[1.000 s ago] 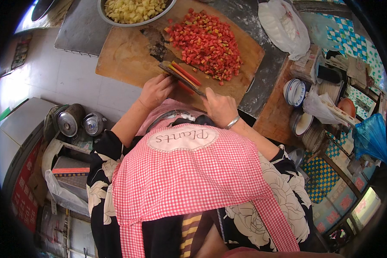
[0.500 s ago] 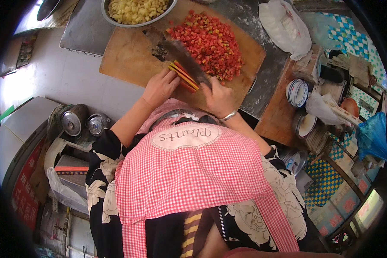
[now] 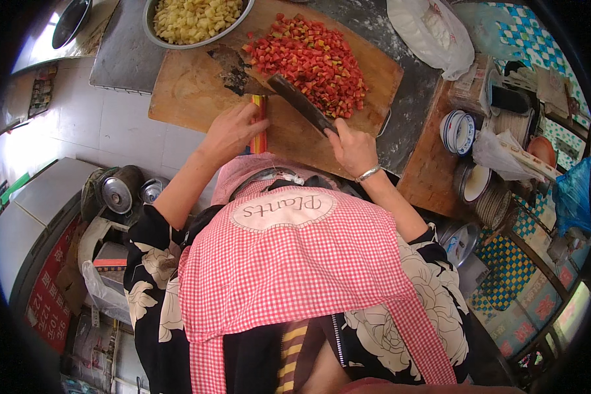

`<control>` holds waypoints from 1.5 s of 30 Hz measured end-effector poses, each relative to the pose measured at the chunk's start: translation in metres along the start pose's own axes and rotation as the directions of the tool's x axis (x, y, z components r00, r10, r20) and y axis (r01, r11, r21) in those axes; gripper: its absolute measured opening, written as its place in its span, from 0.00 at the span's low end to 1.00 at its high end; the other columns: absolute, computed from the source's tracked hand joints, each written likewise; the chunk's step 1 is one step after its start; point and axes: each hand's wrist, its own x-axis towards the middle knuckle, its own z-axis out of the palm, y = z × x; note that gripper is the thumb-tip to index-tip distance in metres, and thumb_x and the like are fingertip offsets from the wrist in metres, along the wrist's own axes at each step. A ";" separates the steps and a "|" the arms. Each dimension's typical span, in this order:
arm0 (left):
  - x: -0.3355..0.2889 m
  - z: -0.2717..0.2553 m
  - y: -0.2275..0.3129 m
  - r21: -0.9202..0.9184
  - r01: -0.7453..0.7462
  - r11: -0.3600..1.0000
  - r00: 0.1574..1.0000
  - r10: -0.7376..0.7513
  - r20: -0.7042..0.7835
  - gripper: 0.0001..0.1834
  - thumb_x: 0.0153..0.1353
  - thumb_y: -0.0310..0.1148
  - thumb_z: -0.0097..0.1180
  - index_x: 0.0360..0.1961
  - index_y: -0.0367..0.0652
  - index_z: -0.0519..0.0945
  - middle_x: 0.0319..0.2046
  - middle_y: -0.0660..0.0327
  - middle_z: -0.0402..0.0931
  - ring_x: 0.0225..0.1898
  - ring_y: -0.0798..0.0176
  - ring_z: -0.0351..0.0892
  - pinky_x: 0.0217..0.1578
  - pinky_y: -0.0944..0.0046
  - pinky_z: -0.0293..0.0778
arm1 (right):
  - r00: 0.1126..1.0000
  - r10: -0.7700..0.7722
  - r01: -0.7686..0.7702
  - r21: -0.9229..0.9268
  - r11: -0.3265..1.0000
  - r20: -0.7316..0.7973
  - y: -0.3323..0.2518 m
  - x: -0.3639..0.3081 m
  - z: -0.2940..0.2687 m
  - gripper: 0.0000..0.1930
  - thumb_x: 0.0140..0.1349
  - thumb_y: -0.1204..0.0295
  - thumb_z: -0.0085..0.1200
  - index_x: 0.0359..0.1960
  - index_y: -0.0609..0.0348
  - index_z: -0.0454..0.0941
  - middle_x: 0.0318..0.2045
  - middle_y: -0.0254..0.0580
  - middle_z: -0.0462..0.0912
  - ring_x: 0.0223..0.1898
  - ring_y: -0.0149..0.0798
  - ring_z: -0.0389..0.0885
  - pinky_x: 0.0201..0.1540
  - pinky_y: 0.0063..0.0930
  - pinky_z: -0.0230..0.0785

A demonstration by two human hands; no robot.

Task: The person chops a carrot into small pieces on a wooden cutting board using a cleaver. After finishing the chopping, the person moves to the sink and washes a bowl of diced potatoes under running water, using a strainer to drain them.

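My left hand (image 3: 233, 131) is closed around a bundle of red and yellow vegetable strips (image 3: 261, 138) at the near edge of the wooden cutting board (image 3: 194, 92). The strips point away from me, side by side. In my right hand (image 3: 354, 150) is the handle of a dark-bladed cleaver (image 3: 303, 105). Its blade slants up and left, apart from the strips and close to a heap of red diced vegetable (image 3: 318, 62). I cannot tell for certain what vegetable it is.
A metal bowl (image 3: 150, 29) of pale yellow cubes stands at the board's far left. Beyond the far right corner lies a white plastic bag (image 3: 430, 33). Stacked bowls (image 3: 458, 131) and plates (image 3: 489, 203) are on the right. Lidded pots (image 3: 116, 190) stand at the left.
The cleaver has moved right, away from the strips. My left hand has shifted left and turned the bundle from a slant to nearly straight ahead.
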 end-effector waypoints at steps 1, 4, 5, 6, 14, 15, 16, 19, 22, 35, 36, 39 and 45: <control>-0.002 0.001 0.004 -0.045 0.064 0.997 0.991 -0.069 -0.112 0.16 0.55 0.28 0.61 0.47 0.47 0.81 0.46 0.52 0.73 0.47 0.46 0.78 0.45 0.52 0.78 | 1.000 -0.014 0.014 0.013 1.000 -0.009 -0.002 0.002 -0.002 0.13 0.70 0.61 0.57 0.40 0.58 0.74 0.18 0.51 0.81 0.21 0.57 0.83 0.22 0.50 0.73; 0.000 0.012 0.024 -0.161 0.278 0.947 0.907 -0.314 -0.281 0.19 0.52 0.27 0.64 0.47 0.43 0.79 0.45 0.52 0.74 0.48 0.46 0.77 0.46 0.52 0.78 | 0.999 -0.044 0.045 0.031 0.999 -0.026 -0.008 0.012 -0.006 0.12 0.70 0.61 0.57 0.39 0.57 0.73 0.18 0.50 0.81 0.21 0.57 0.83 0.22 0.50 0.73; 0.004 0.017 0.028 -0.163 0.337 0.927 0.888 -0.370 -0.271 0.19 0.52 0.26 0.64 0.47 0.42 0.79 0.45 0.53 0.74 0.48 0.46 0.77 0.46 0.52 0.78 | 0.998 -0.058 0.058 0.023 0.998 -0.018 -0.010 0.015 -0.007 0.12 0.70 0.61 0.57 0.39 0.56 0.73 0.19 0.49 0.81 0.21 0.56 0.83 0.22 0.50 0.73; 0.006 0.021 0.032 -0.161 0.373 0.914 0.862 -0.405 -0.304 0.20 0.51 0.25 0.64 0.48 0.41 0.78 0.45 0.54 0.75 0.48 0.47 0.77 0.47 0.53 0.78 | 0.996 -0.089 0.089 0.020 0.996 -0.029 -0.012 0.017 -0.008 0.12 0.70 0.61 0.57 0.38 0.56 0.73 0.19 0.49 0.82 0.21 0.56 0.83 0.22 0.50 0.73; 0.023 0.047 0.047 -0.106 0.218 0.970 0.953 -0.235 -0.190 0.16 0.54 0.27 0.57 0.46 0.43 0.79 0.39 0.56 0.75 0.43 0.49 0.78 0.42 0.54 0.79 | 0.998 -0.058 0.058 -0.060 0.997 0.002 -0.019 0.016 -0.012 0.10 0.70 0.62 0.56 0.37 0.54 0.73 0.21 0.48 0.82 0.22 0.56 0.84 0.22 0.51 0.74; 0.023 0.049 0.048 -0.125 0.230 0.965 0.948 -0.251 -0.196 0.17 0.54 0.26 0.58 0.47 0.43 0.79 0.39 0.55 0.75 0.43 0.48 0.78 0.42 0.53 0.79 | 0.999 -0.048 0.048 -0.073 0.996 -0.006 -0.021 0.014 -0.012 0.10 0.70 0.62 0.56 0.37 0.53 0.73 0.21 0.48 0.82 0.22 0.56 0.84 0.22 0.51 0.74; 0.024 0.049 0.049 -0.144 0.243 0.959 0.942 -0.269 -0.202 0.17 0.54 0.26 0.59 0.47 0.43 0.79 0.39 0.54 0.76 0.43 0.47 0.79 0.42 0.52 0.79 | 0.997 -0.067 0.064 -0.074 0.995 -0.040 -0.023 0.011 -0.012 0.10 0.69 0.62 0.56 0.37 0.53 0.73 0.21 0.48 0.82 0.22 0.56 0.84 0.22 0.51 0.75; 0.026 0.049 0.050 -0.119 0.246 0.962 0.941 -0.266 -0.207 0.16 0.54 0.27 0.60 0.45 0.44 0.81 0.39 0.56 0.77 0.44 0.48 0.79 0.41 0.53 0.80 | 0.993 -0.091 0.086 -0.065 0.994 -0.076 -0.030 0.005 -0.012 0.08 0.67 0.64 0.56 0.37 0.53 0.73 0.22 0.47 0.81 0.22 0.55 0.84 0.21 0.50 0.75; 0.027 0.049 0.049 -0.047 0.183 0.982 0.941 -0.188 -0.280 0.13 0.54 0.27 0.57 0.42 0.44 0.82 0.40 0.59 0.77 0.43 0.52 0.79 0.42 0.57 0.81 | 0.994 -0.097 0.094 -0.069 0.993 -0.041 -0.035 0.004 -0.007 0.06 0.67 0.66 0.54 0.38 0.53 0.73 0.22 0.47 0.81 0.23 0.55 0.84 0.21 0.50 0.75; 0.022 0.052 0.047 -0.017 0.213 0.977 0.954 -0.211 -0.215 0.13 0.53 0.28 0.57 0.41 0.43 0.83 0.43 0.58 0.79 0.45 0.52 0.79 0.43 0.56 0.81 | 0.997 -0.072 0.073 -0.048 0.996 0.011 -0.044 0.013 -0.001 0.04 0.67 0.69 0.52 0.38 0.54 0.73 0.22 0.49 0.81 0.23 0.56 0.84 0.22 0.50 0.75; 0.021 0.052 0.047 -0.026 0.198 0.980 0.952 -0.199 -0.231 0.13 0.53 0.28 0.57 0.41 0.43 0.83 0.43 0.58 0.79 0.45 0.52 0.79 0.42 0.56 0.81 | 0.998 -0.060 0.058 -0.059 0.997 -0.027 -0.045 0.011 -0.002 0.04 0.67 0.69 0.52 0.38 0.54 0.73 0.22 0.49 0.81 0.23 0.56 0.84 0.22 0.50 0.75; 0.020 0.051 0.047 -0.031 0.190 0.981 0.953 -0.192 -0.236 0.12 0.53 0.28 0.57 0.40 0.43 0.82 0.43 0.58 0.79 0.45 0.52 0.79 0.42 0.56 0.81 | 0.994 -0.028 0.029 -0.010 1.000 0.104 -0.047 0.010 -0.002 0.05 0.68 0.68 0.51 0.39 0.54 0.73 0.23 0.50 0.82 0.23 0.56 0.84 0.23 0.51 0.75; 0.022 0.050 0.039 -0.023 0.203 0.979 0.943 -0.202 -0.264 0.10 0.53 0.28 0.57 0.38 0.43 0.82 0.40 0.58 0.78 0.44 0.52 0.79 0.40 0.56 0.81 | 0.998 -0.005 0.005 -0.009 1.000 -0.066 -0.045 0.013 0.004 0.08 0.70 0.64 0.53 0.37 0.54 0.72 0.21 0.47 0.82 0.22 0.56 0.83 0.24 0.52 0.74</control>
